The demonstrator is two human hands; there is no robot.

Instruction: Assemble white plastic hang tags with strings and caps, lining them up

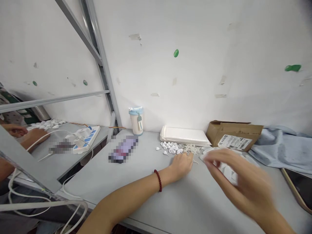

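My left hand, with a dark red bead bracelet at the wrist, rests on the grey table with its fingers curled in at a heap of thin cream-coloured strips. Its fingertips are hidden, so what they hold cannot be made out. Just left of the strips lie several small white caps, some with a thin stem. Raised at the right, my right hand is smeared by motion. Its thumb and forefinger curve toward each other; their grip is unclear. White pieces lie behind it, partly covered.
At the back stand a cream cup with blue lid, a flat white pack and an open cardboard box. Blue cloth and a phone lie right. Beyond the metal frame, another person's hands are near a power strip.
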